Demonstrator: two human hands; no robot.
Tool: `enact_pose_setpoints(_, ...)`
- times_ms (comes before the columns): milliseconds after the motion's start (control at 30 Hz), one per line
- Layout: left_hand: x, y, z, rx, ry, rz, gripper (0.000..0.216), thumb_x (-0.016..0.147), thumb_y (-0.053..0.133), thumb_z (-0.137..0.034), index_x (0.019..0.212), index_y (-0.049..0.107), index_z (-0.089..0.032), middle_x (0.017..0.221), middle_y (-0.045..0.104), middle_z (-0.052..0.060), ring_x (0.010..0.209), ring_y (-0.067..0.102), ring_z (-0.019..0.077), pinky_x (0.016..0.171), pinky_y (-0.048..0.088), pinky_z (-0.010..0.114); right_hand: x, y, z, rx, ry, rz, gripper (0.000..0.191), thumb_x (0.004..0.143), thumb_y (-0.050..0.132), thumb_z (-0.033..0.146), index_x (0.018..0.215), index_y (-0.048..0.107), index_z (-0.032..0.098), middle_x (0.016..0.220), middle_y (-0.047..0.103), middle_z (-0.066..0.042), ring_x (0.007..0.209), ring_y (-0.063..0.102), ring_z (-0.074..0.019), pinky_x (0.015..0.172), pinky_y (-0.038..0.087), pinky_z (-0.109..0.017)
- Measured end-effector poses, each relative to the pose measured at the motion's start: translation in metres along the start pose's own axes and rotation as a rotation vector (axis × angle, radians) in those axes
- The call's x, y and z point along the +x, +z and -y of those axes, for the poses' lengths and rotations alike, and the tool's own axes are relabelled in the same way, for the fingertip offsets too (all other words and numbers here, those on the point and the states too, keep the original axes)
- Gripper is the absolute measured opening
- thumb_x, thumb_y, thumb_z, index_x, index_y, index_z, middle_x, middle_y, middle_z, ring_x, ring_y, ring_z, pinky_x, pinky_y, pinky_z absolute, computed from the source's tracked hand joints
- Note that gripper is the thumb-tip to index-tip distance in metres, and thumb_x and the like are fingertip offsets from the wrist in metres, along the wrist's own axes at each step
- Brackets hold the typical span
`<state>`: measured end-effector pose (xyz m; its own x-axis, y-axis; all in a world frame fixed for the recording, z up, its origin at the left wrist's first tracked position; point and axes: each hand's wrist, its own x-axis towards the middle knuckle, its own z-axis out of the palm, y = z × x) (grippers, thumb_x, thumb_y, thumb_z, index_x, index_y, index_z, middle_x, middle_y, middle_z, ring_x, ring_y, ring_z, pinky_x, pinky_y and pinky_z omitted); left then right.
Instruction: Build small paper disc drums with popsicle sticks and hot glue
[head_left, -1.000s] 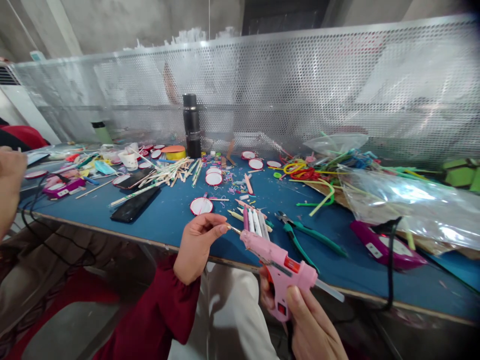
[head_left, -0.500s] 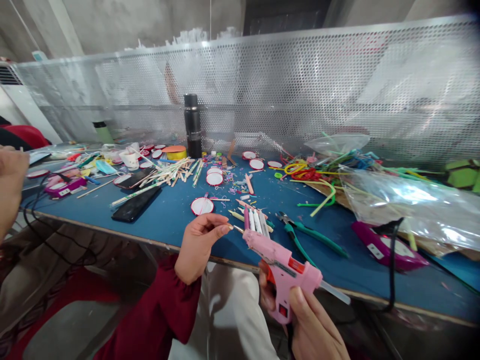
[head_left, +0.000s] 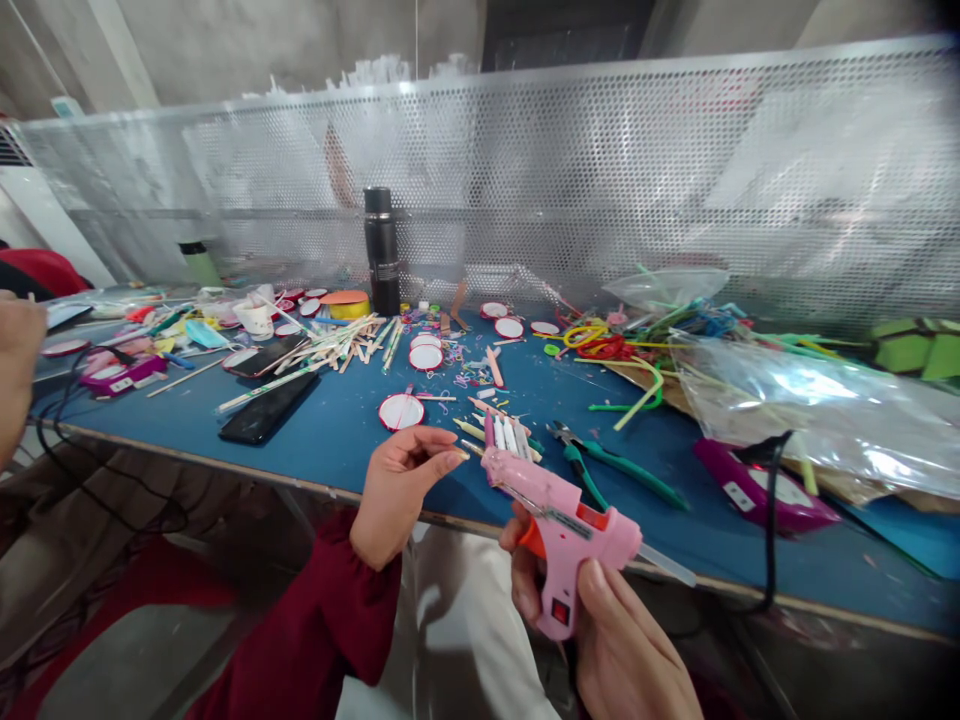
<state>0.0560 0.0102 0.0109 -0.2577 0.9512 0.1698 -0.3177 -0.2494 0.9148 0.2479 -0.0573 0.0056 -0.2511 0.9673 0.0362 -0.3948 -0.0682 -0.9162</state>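
Observation:
My right hand (head_left: 619, 630) is wrapped round the handle of a pink hot glue gun (head_left: 566, 525), with a clear glue stick (head_left: 667, 565) poking out of its back end. The gun's metal nozzle points left at the fingertips of my left hand (head_left: 405, 485). Thumb and forefinger of that hand are pinched together; what sits between them is too small to make out. Just beyond the hands lie a round white disc with a red rim (head_left: 401, 411), several capped pens (head_left: 510, 437) and green-handled cutting pliers (head_left: 619, 468).
A black bottle (head_left: 382, 250) stands by the perforated metal screen. Wooden sticks (head_left: 352, 345) and a black phone (head_left: 266, 408) lie left; a purple power strip (head_left: 761, 490), plastic bag (head_left: 795, 400) and pipe cleaners (head_left: 637, 385) lie right. Another person's hand (head_left: 19, 370) is at far left.
The glue gun has shifted slightly left and up, so its nozzle tip is now right at my left fingertips. My left hand keeps its pinch. The view has turned a little.

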Motion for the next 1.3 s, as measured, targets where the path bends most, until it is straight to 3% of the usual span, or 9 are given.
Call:
enact_pose_setpoints(167,0.0,0.0,0.0,-0.036,0.021,-0.037,0.023,0.067,0.088,-0.022,0.086,0.077,-0.018,0.073,0.074,-0.001,0.07,0.065,0.0084,0.071,0.051,0.019,-0.003,-0.008,-0.003,-0.07,0.03,-0.041,0.043,0.092,0.054,0.059,0.102,0.067,0.019,0.083,0.066,-0.009,0.067,0.053,-0.0192,0.065,0.043,-0.035)
enact_pose_setpoints(333,-0.003,0.0,-0.003,-0.047,0.017,-0.036,0.022,0.069,0.087,-0.024,0.088,0.076,-0.018,0.075,0.076,0.0,0.074,0.069,0.0097,0.073,0.052,0.019,-0.005,-0.025,-0.01,-0.117,0.059,-0.05,0.039,0.094,0.055,0.056,0.106,0.068,0.02,0.077,0.064,-0.007,0.068,0.052,-0.0187,0.065,0.042,-0.033)
enact_pose_setpoints(600,-0.008,0.003,-0.013,0.098,0.014,-0.015,0.021,0.068,0.086,-0.023,0.086,0.077,-0.017,0.074,0.075,0.001,0.072,0.067,0.0111,0.071,0.053,0.021,-0.001,-0.013,0.002,-0.12,-0.045,-0.046,0.045,0.092,0.053,0.059,0.104,0.07,0.018,0.08,0.066,-0.009,0.068,0.055,-0.0191,0.065,0.044,-0.033)
enact_pose_setpoints(833,-0.006,0.001,-0.014,0.107,0.045,-0.034,0.022,0.07,0.085,-0.025,0.088,0.076,-0.018,0.076,0.075,0.001,0.074,0.067,0.0114,0.073,0.052,0.021,-0.007,-0.025,-0.005,-0.163,0.032,-0.036,0.042,0.094,0.053,0.056,0.106,0.069,0.019,0.078,0.065,-0.008,0.072,0.056,-0.0208,0.07,0.046,-0.035)
enact_pose_setpoints(1000,-0.009,0.003,-0.014,0.137,0.021,0.002,0.021,0.069,0.086,-0.025,0.086,0.076,-0.018,0.076,0.074,0.0,0.072,0.066,0.0108,0.07,0.052,0.021,-0.005,-0.026,0.003,-0.159,-0.05,-0.047,0.04,0.096,0.051,0.055,0.109,0.068,0.021,0.095,0.067,-0.009,0.074,0.056,-0.0193,0.071,0.045,-0.034)
enact_pose_setpoints(1200,-0.006,0.001,-0.014,0.157,0.044,-0.017,0.022,0.07,0.085,-0.027,0.088,0.076,-0.017,0.077,0.074,0.001,0.074,0.066,0.0119,0.073,0.052,0.022,-0.008,-0.032,-0.005,-0.191,0.005,0.011,0.04,0.098,0.048,0.052,0.111,0.068,0.02,0.081,0.065,-0.007,0.071,0.054,-0.0196,0.069,0.045,-0.033)
enact_pose_setpoints(1300,-0.006,0.001,-0.015,0.146,0.04,-0.012,0.023,0.07,0.086,-0.027,0.088,0.076,-0.018,0.077,0.075,0.001,0.074,0.067,0.0119,0.073,0.052,0.022,-0.007,-0.035,-0.005,-0.239,-0.017,-0.026,0.039,0.097,0.05,0.053,0.108,0.069,0.02,0.088,0.068,-0.008,0.074,0.057,-0.0194,0.07,0.046,-0.032)
